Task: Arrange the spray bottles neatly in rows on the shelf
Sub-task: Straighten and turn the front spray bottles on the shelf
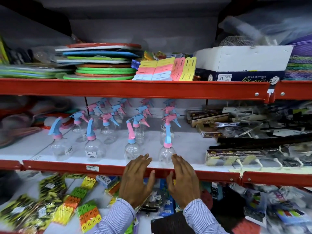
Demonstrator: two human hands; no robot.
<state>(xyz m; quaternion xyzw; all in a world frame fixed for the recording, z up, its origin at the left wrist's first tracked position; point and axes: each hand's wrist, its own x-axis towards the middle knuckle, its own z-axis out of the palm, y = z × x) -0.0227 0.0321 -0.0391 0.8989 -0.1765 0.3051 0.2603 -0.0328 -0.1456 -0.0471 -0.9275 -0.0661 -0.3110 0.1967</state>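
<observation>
Clear bottles (pixel 94 149) on white shelf (pixel 185 146), four columns running toward 12 o'clock. Left hand (pixel 136 181) open, empty, fingertips (pixel 145 157) just beside third front bottle (pixel 131 149). Right hand (pixel 184 179) open, fingertips touching fourth bottle (pixel 166 154) at 5 o'clock. Risk: light, top-heavy; careless nudge topples neighbours behind.

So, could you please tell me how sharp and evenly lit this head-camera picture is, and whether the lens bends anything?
Head view: the front spray bottles and both hands, left hand and right hand, are fairly sharp; the top-right plastic bags are smeared by blur; the wide lens bows the red shelf rail; the upper corners fall dark, while the white shelf is brightly lit.
</observation>
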